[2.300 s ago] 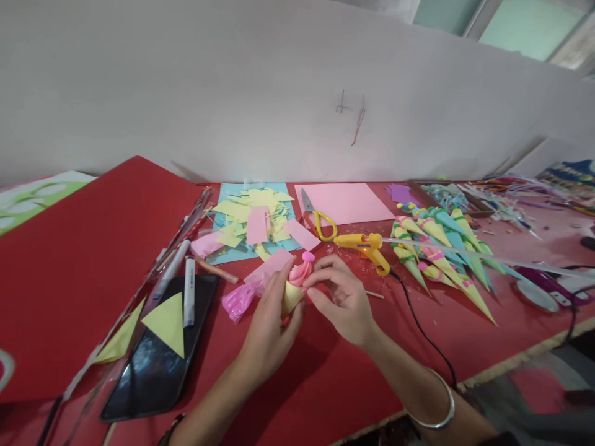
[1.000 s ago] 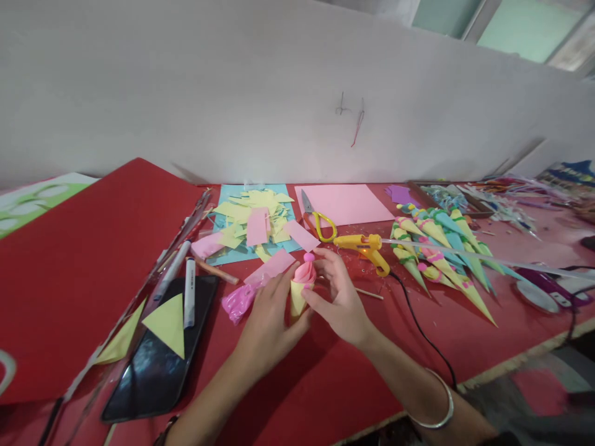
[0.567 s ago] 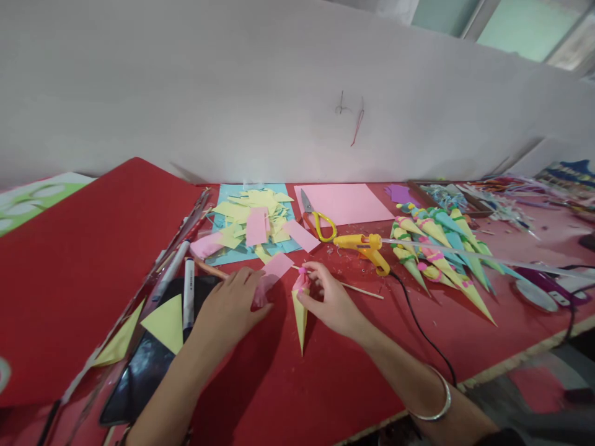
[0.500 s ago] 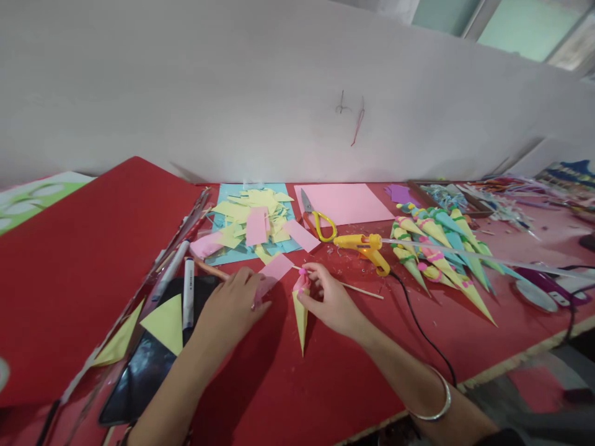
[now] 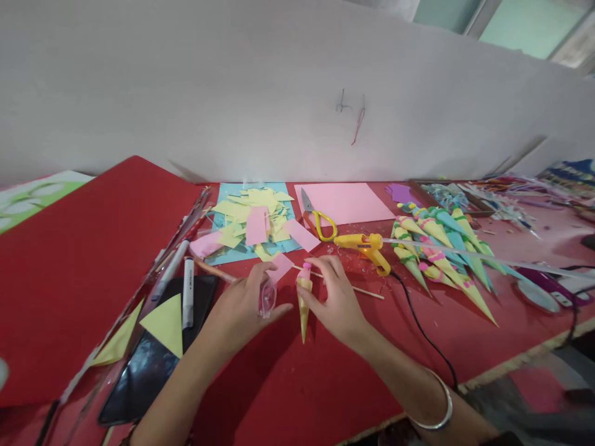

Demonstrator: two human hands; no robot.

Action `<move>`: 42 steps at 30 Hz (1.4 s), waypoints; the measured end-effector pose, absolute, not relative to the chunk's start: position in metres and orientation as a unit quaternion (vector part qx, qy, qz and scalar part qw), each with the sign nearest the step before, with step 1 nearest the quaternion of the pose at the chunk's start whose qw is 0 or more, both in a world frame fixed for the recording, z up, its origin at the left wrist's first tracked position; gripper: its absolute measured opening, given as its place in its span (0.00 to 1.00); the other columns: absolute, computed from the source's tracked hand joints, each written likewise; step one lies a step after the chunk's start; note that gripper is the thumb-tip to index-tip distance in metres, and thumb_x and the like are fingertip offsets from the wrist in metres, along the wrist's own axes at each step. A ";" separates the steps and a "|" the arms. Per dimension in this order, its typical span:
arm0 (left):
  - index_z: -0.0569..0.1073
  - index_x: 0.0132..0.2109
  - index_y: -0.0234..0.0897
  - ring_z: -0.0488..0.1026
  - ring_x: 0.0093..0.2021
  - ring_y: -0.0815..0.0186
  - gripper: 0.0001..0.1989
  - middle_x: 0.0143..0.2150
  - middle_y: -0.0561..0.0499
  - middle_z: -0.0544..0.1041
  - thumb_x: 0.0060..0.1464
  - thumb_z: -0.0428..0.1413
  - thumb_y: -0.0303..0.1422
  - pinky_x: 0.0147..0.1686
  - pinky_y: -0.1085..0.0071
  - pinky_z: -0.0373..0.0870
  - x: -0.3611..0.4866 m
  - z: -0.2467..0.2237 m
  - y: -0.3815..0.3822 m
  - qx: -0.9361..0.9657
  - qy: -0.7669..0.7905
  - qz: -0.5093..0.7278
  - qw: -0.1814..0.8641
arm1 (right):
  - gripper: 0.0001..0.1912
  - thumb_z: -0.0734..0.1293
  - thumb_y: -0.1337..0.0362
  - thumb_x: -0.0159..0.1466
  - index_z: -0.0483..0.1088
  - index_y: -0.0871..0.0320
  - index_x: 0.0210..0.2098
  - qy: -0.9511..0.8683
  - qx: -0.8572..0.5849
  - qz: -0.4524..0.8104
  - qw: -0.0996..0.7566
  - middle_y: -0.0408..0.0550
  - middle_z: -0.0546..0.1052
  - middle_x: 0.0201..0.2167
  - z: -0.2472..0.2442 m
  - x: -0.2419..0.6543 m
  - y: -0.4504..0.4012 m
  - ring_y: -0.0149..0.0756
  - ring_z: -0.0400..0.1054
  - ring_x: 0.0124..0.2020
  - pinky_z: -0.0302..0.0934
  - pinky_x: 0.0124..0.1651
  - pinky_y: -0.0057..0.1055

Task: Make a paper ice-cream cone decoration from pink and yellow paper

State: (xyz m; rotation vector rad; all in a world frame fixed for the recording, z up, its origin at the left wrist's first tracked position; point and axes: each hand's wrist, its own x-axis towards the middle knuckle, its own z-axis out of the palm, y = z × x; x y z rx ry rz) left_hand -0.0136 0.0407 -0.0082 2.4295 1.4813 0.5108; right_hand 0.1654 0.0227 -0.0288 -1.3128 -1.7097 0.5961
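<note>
Nearest: flat black slab (image 5: 134, 378), yellow paper piece (image 5: 166, 325) lying on it. Just changed: left hand (image 5: 232, 316) is off the yellow paper cone with pink top (image 5: 304, 303) and over by a clear plastic wrapper (image 5: 268, 298); so the right hand (image 5: 341, 305) alone steadies the cone. Left thumb and forefinger spread wide; whether the hidden fingers grip the wrapper, can't tell. Right thumb and fingers pinch the cone's wide end, narrow tip towards the person. Beyond: thin wooden stick (image 5: 369, 293) on the red tabletop (image 5: 288, 396), then yellow glue gun (image 5: 367, 244), heap of decorated paper cones (image 5: 432, 235) alongside, and yellow-handled scissors (image 5: 307, 201) partly on the pink sheet (image 5: 356, 201).
</note>
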 end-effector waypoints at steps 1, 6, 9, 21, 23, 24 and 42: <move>0.56 0.50 0.36 0.74 0.32 0.59 0.27 0.33 0.49 0.74 0.46 0.57 0.39 0.29 0.69 0.67 -0.012 -0.008 0.039 0.834 0.502 0.188 0.130 | 0.16 0.64 0.66 0.56 0.63 0.54 0.45 -0.691 -0.514 0.234 0.450 0.50 0.65 0.41 -0.027 0.165 0.022 0.39 0.63 0.42 0.60 0.45 0.38; 0.58 0.48 0.39 0.74 0.33 0.60 0.24 0.33 0.51 0.74 0.44 0.57 0.40 0.31 0.68 0.68 -0.003 -0.007 0.034 0.837 0.472 0.229 0.154 | 0.09 0.62 0.69 0.58 0.68 0.53 0.38 -0.722 -0.412 0.258 0.492 0.46 0.67 0.35 -0.019 0.161 0.017 0.36 0.64 0.39 0.61 0.43 0.35; 0.58 0.48 0.40 0.74 0.33 0.60 0.23 0.33 0.50 0.75 0.46 0.56 0.38 0.31 0.68 0.68 0.000 -0.010 0.033 0.835 0.458 0.250 0.176 | 0.08 0.62 0.68 0.60 0.69 0.52 0.37 -0.732 -0.381 0.269 0.496 0.45 0.69 0.33 -0.018 0.159 0.016 0.35 0.65 0.37 0.61 0.42 0.34; 0.51 0.55 0.39 0.74 0.33 0.62 0.37 0.34 0.51 0.73 0.41 0.60 0.38 0.29 0.71 0.69 0.002 -0.009 0.029 0.813 0.448 0.261 0.264 | 0.05 0.64 0.68 0.58 0.72 0.56 0.34 -0.729 -0.372 0.280 0.501 0.46 0.71 0.31 -0.016 0.158 0.014 0.32 0.66 0.33 0.62 0.38 0.30; 0.50 0.56 0.39 0.74 0.35 0.61 0.40 0.36 0.51 0.73 0.39 0.62 0.39 0.31 0.69 0.69 0.002 -0.009 0.028 0.815 0.451 0.255 0.259 | 0.07 0.64 0.68 0.59 0.72 0.56 0.36 -0.739 -0.372 0.270 0.492 0.46 0.70 0.32 -0.017 0.158 0.014 0.33 0.66 0.34 0.62 0.38 0.30; 0.49 0.57 0.40 0.74 0.35 0.61 0.42 0.35 0.51 0.72 0.38 0.62 0.40 0.31 0.68 0.69 0.002 -0.009 0.028 0.817 0.451 0.250 0.257 | 0.07 0.64 0.67 0.59 0.72 0.56 0.37 -0.740 -0.375 0.265 0.491 0.46 0.70 0.32 -0.017 0.158 0.014 0.33 0.66 0.34 0.62 0.38 0.30; 0.41 0.62 0.40 0.74 0.36 0.58 0.44 0.35 0.48 0.75 0.44 0.57 0.46 0.33 0.65 0.70 0.005 -0.008 0.025 0.837 0.427 0.200 0.278 | 0.07 0.60 0.72 0.59 0.66 0.56 0.35 -0.768 -0.412 0.237 0.429 0.47 0.70 0.33 -0.031 0.157 0.012 0.34 0.65 0.35 0.62 0.38 0.30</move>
